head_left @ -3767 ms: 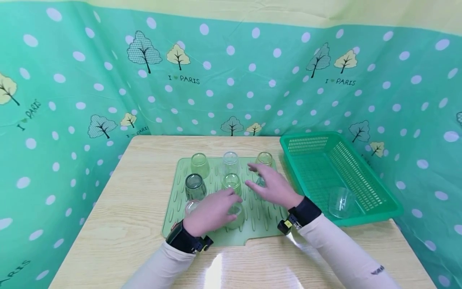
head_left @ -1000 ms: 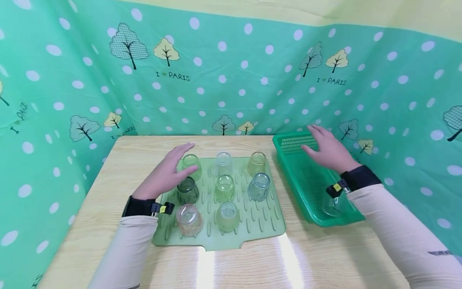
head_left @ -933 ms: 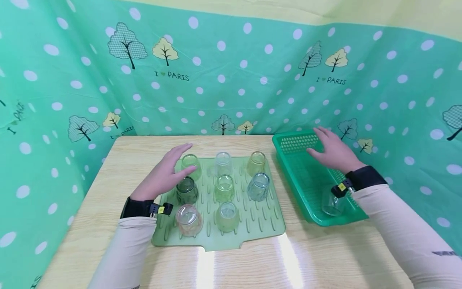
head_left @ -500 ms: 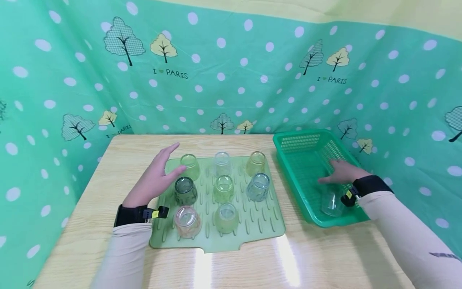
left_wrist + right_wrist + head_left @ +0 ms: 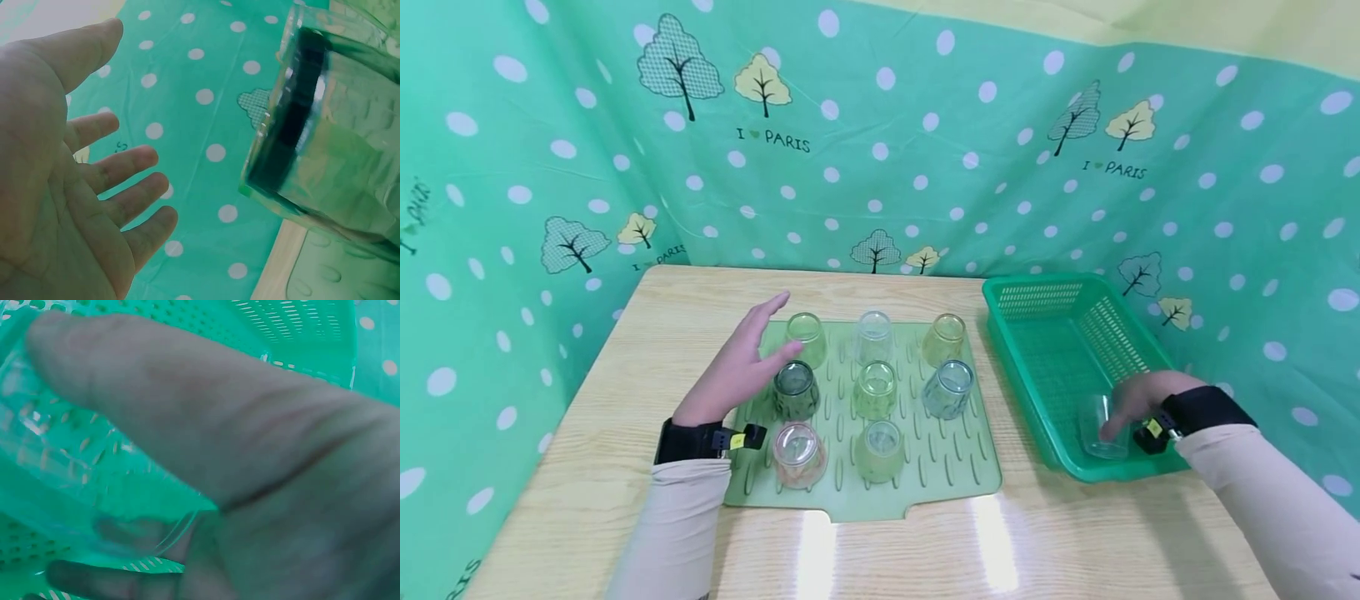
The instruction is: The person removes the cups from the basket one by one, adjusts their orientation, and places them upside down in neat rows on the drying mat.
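Now right hand (image 5: 1138, 398) curled around clear glass (image 5: 1101, 427).

Head view: bright, even overhead light. Two glare streaks on the bench (image 5: 880, 550) at 6 o'clock. Shadows soft, short. Wide-lens bowing of the polka-dot backdrop (image 5: 925, 150) toward 9 and 3 o'clock. Left wrist view: green cast, dark green glass (image 5: 325, 131) softly focused. Right wrist view: dim, thumb (image 5: 206, 425) blurred, filling frame.

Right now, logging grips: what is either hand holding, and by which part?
The right hand grips the clear glass in the green basket by its side wall. The left hand holds nothing.
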`<state>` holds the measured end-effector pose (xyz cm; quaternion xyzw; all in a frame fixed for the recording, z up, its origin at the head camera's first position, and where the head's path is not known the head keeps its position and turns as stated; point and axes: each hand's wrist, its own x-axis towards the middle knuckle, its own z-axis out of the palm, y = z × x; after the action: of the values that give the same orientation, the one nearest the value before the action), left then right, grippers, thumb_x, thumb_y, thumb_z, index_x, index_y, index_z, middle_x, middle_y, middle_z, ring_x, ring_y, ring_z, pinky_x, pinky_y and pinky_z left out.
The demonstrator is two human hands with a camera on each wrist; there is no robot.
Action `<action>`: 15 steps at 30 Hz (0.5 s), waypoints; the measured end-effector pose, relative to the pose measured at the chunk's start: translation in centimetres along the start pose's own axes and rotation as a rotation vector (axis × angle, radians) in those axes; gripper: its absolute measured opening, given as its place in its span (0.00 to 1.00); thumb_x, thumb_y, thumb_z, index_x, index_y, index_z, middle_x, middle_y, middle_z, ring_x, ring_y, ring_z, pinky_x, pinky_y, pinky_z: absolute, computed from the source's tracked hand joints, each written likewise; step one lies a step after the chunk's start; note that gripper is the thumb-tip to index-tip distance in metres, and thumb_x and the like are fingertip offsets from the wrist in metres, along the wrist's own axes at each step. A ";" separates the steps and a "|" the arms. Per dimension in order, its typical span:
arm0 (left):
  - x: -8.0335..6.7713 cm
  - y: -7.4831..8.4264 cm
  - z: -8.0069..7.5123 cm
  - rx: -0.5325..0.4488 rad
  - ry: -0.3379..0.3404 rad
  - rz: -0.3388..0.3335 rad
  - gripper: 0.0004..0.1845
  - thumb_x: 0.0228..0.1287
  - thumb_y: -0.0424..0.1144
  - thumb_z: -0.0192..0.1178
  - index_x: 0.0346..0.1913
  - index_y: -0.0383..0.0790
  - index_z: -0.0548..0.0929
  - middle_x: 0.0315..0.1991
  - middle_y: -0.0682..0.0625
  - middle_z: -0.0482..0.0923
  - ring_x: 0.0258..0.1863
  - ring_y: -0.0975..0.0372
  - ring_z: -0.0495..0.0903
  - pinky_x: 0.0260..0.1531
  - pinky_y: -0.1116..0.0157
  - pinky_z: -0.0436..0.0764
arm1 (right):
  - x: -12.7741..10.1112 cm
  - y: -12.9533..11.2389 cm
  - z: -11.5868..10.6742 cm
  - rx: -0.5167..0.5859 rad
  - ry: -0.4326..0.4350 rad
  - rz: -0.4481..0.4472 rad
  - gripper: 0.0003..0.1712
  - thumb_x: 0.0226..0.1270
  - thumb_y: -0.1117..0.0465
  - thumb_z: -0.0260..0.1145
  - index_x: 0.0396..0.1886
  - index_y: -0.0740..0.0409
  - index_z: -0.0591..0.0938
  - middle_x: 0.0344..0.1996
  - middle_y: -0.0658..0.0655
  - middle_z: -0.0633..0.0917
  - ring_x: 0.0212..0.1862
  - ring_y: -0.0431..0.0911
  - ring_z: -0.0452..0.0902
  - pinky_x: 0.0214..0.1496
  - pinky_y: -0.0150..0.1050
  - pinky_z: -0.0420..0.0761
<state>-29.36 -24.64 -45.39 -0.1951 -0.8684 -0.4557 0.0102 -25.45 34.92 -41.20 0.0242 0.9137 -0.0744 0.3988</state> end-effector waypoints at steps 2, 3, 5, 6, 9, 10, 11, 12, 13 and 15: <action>0.0 0.2 0.0 -0.002 0.000 0.007 0.42 0.75 0.59 0.59 0.84 0.61 0.50 0.82 0.53 0.51 0.81 0.52 0.50 0.76 0.38 0.55 | 0.1 0.3 0.1 -0.015 -0.008 -0.012 0.58 0.57 0.36 0.77 0.63 0.84 0.71 0.59 0.84 0.75 0.63 0.81 0.67 0.61 0.72 0.74; 0.0 0.3 -0.1 -0.003 0.000 0.010 0.42 0.75 0.58 0.59 0.84 0.62 0.50 0.82 0.54 0.51 0.81 0.52 0.50 0.76 0.38 0.55 | 0.1 0.4 0.0 -0.012 -0.005 -0.013 0.58 0.57 0.36 0.77 0.64 0.84 0.71 0.59 0.83 0.75 0.63 0.81 0.67 0.61 0.72 0.73; -0.1 0.5 -0.1 -0.001 0.002 0.014 0.42 0.75 0.57 0.59 0.84 0.62 0.50 0.82 0.54 0.51 0.81 0.52 0.50 0.76 0.38 0.55 | 0.2 0.4 -0.1 -0.008 -0.011 -0.030 0.59 0.57 0.36 0.77 0.65 0.85 0.68 0.60 0.84 0.73 0.63 0.82 0.66 0.61 0.73 0.73; -0.1 0.6 -0.1 0.001 0.004 0.015 0.42 0.75 0.56 0.59 0.84 0.62 0.50 0.82 0.53 0.51 0.81 0.52 0.50 0.76 0.38 0.55 | 0.3 0.3 -0.1 -0.006 -0.010 -0.035 0.60 0.58 0.36 0.77 0.66 0.85 0.67 0.61 0.84 0.72 0.64 0.82 0.65 0.62 0.73 0.72; -0.3 0.7 -0.2 0.003 0.009 0.012 0.42 0.75 0.57 0.59 0.83 0.62 0.50 0.82 0.53 0.52 0.81 0.53 0.50 0.76 0.38 0.55 | 0.6 -0.4 -0.1 -0.037 -0.002 -0.062 0.59 0.57 0.39 0.78 0.67 0.84 0.67 0.63 0.84 0.71 0.65 0.82 0.64 0.62 0.73 0.71; -0.3 0.7 -0.2 0.004 0.010 0.012 0.42 0.75 0.57 0.59 0.83 0.62 0.50 0.82 0.53 0.52 0.81 0.52 0.50 0.76 0.38 0.55 | 0.7 -0.7 -0.1 -0.040 0.003 -0.064 0.60 0.57 0.40 0.79 0.69 0.83 0.65 0.64 0.85 0.69 0.66 0.82 0.62 0.64 0.73 0.70; -0.4 0.7 -0.2 0.003 0.009 0.012 0.42 0.75 0.58 0.59 0.83 0.62 0.50 0.82 0.53 0.52 0.81 0.52 0.51 0.76 0.38 0.56 | 0.8 -1.0 0.1 -0.044 0.008 -0.060 0.60 0.56 0.41 0.80 0.70 0.83 0.64 0.65 0.85 0.68 0.67 0.82 0.60 0.64 0.73 0.70; -0.4 0.7 -0.2 0.003 0.009 0.011 0.42 0.75 0.59 0.59 0.83 0.62 0.50 0.82 0.53 0.52 0.81 0.52 0.51 0.76 0.38 0.56 | 0.9 -1.4 0.1 -0.040 0.014 -0.051 0.62 0.55 0.43 0.81 0.72 0.82 0.62 0.67 0.85 0.66 0.69 0.82 0.57 0.66 0.74 0.68; -0.4 0.7 -0.2 0.002 0.008 0.011 0.42 0.75 0.59 0.59 0.83 0.62 0.50 0.82 0.52 0.52 0.81 0.52 0.51 0.76 0.38 0.56 | 0.9 -1.7 0.2 -0.038 0.016 -0.048 0.63 0.54 0.45 0.82 0.73 0.82 0.60 0.69 0.86 0.63 0.70 0.83 0.55 0.67 0.74 0.67; -0.4 0.7 -0.1 0.001 0.010 0.007 0.42 0.74 0.60 0.58 0.83 0.62 0.50 0.82 0.52 0.52 0.81 0.52 0.51 0.76 0.38 0.55 | 0.9 -2.2 0.4 -0.022 0.026 -0.035 0.66 0.53 0.48 0.83 0.75 0.82 0.55 0.71 0.87 0.58 0.71 0.83 0.50 0.69 0.74 0.64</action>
<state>-28.75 -24.54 -44.86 -0.1958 -0.8679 -0.4563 0.0160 -26.04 32.65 -41.89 0.0046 0.9198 -0.0710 0.3859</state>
